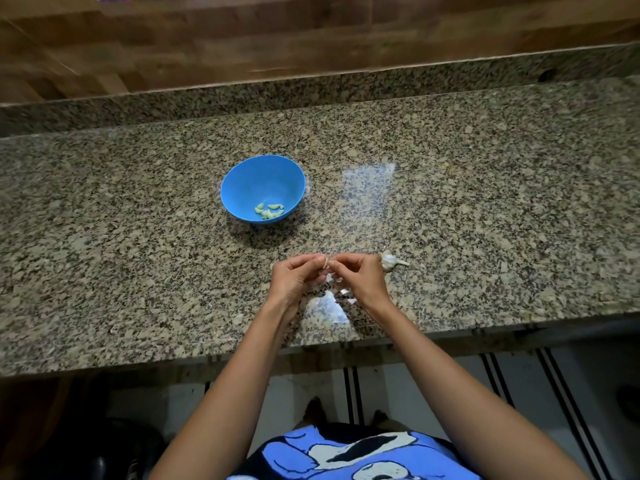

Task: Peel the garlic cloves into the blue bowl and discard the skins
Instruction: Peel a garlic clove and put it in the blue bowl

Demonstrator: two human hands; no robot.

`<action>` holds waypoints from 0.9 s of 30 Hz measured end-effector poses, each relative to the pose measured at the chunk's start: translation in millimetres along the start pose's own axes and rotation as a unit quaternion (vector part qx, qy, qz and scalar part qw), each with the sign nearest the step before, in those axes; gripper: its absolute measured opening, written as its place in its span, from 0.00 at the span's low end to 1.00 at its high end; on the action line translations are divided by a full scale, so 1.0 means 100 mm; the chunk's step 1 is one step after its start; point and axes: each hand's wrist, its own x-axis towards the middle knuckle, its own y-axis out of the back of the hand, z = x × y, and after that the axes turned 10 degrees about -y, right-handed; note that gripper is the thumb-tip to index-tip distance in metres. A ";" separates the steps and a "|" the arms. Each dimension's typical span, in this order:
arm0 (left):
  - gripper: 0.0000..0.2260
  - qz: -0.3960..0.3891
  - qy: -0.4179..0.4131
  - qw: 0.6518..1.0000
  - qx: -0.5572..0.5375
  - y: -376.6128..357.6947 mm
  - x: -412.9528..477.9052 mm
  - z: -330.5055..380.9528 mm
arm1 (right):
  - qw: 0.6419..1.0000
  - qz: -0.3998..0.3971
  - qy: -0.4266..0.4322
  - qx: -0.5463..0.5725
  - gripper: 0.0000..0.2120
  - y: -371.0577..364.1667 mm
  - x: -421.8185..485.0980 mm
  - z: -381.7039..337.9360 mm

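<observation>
Counter [138, 237], speckled granite, across whole width w/ raised ledge at back. Behind it, wood wall [311, 36], blurred. Below counter's front edge, pale floor [519, 393] w/ paired black stripes. At bottom edge, blue shirt [298, 445] w/ black & white cartoon print. Bare forearms reaching up from there over counter's front edge.

Bowl [263, 178], blue, upright on counter, left of ctr, well beyond hands. Holds small pile of peeled cloves [269, 211], pale yellow-green, on near side of its floor.

L hand [294, 277] & R hand [360, 278] meeting just above counter near front edge, fingertips together. Fingers of both curled, pinching one clove [326, 266] between them from either side. Narrow grip, thumbs & forefingers. Clove mostly hidden by fingertips; can't tell how much skin on it.

Bulb [389, 261], partial, whitish, stem pointing right, lying on counter just right of R hand, well apart from bowl.

Skins [337, 281], a few white scraps, on counter under & between hands, toward wrists. Some hard to pick out in bright glare on granite there.
</observation>
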 end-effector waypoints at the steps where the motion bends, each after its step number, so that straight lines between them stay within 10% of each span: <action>1: 0.04 -0.004 0.002 1.000 -0.001 0.00 -0.01 -0.01 | 1.000 0.000 0.005 -0.013 0.03 0.01 0.01 0.02; 13: 0.10 0.033 0.067 0.988 -0.135 0.06 -0.05 -0.11 | 0.992 0.024 0.008 -0.124 0.10 0.00 0.06 0.07; 27: 0.09 -0.029 -0.028 0.998 0.053 0.09 -0.02 -0.04 | 0.998 -0.012 0.000 -0.056 0.04 0.06 0.12 0.04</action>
